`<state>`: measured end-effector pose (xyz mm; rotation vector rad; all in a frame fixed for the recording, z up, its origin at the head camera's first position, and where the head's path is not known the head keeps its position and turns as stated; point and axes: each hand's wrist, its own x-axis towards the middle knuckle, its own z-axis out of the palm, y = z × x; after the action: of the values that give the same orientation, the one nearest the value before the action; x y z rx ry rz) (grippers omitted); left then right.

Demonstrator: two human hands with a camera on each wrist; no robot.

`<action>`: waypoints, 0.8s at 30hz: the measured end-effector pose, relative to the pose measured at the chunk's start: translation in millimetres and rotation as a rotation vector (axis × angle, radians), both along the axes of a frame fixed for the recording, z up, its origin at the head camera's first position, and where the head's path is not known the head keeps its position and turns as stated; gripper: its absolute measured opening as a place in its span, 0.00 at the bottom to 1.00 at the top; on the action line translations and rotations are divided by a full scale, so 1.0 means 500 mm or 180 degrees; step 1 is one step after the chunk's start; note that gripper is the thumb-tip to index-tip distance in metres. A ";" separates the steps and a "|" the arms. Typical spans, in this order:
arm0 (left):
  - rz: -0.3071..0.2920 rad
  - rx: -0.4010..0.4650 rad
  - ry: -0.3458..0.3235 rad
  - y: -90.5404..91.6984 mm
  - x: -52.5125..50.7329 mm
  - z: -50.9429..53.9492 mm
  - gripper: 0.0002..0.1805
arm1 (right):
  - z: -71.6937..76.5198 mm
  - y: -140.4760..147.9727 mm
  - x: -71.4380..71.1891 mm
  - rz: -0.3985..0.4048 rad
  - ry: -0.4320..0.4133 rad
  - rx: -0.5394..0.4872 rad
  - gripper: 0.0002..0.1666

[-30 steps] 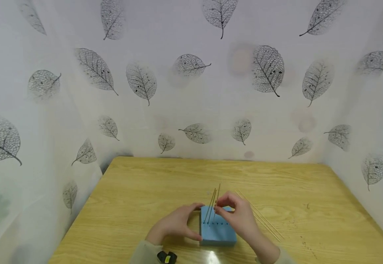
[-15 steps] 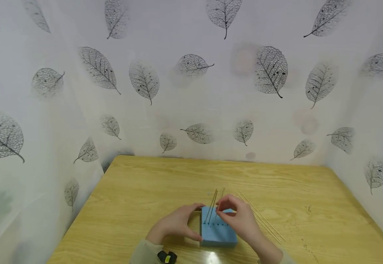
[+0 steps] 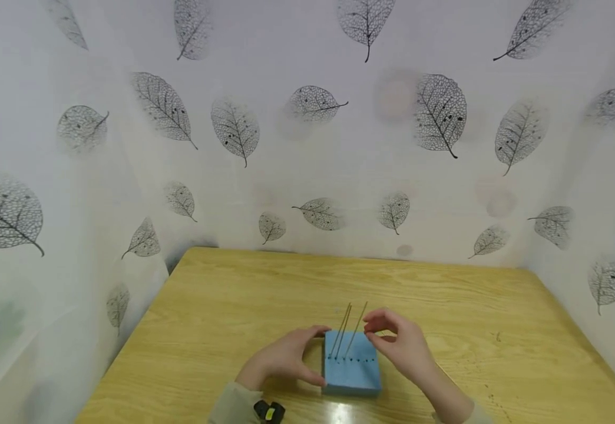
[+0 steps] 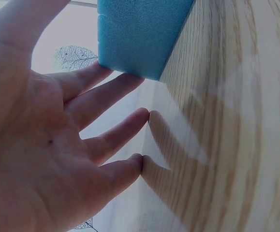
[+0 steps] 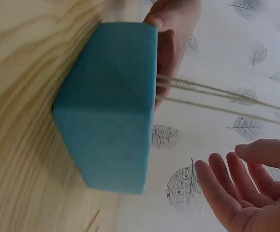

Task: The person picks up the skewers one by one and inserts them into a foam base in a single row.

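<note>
A blue foam block (image 3: 352,375) with a row of small dark holes sits on the table. My left hand (image 3: 282,360) holds its left side, thumb at the near corner and fingers at the far one; in the left wrist view two fingertips touch the block's end. Three thin wooden sticks (image 5: 207,91) stand in holes at the left of the row. The rightmost stick (image 3: 357,328) leans right, apart from the other two. My right hand (image 3: 405,344) hovers just right of it, fingers loosely bent, thumb and fingertips holding nothing in the right wrist view.
Thin sticks (image 5: 94,221) lie on the wooden table (image 3: 244,294), mostly hidden behind my right hand and forearm in the head view. Small dark marks dot the table at right. A leaf-printed white curtain (image 3: 265,135) encloses the back and sides.
My right hand was pinching the third stick in the block; it has let go and moved right. That stick now stands alone, leaning right. The left hand stays on the block.
</note>
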<state>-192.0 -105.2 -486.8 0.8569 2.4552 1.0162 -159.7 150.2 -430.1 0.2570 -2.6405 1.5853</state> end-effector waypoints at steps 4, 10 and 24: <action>-0.0003 -0.0030 0.0033 -0.003 0.001 0.000 0.54 | -0.001 0.022 -0.010 -0.0048 0.0016 0.0046 0.14; -0.0046 -0.0013 0.0040 -0.005 0.002 -0.005 0.54 | -0.015 0.070 -0.033 -0.0151 0.0252 0.0323 0.14; -0.0049 -0.0008 0.0046 -0.001 -0.006 -0.004 0.55 | -0.050 0.208 -0.072 -0.0113 0.0011 0.1072 0.17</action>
<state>-195.1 -105.7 -488.7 0.8839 2.4576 1.0049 -195.8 254.3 -455.0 0.2232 -2.8794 1.1210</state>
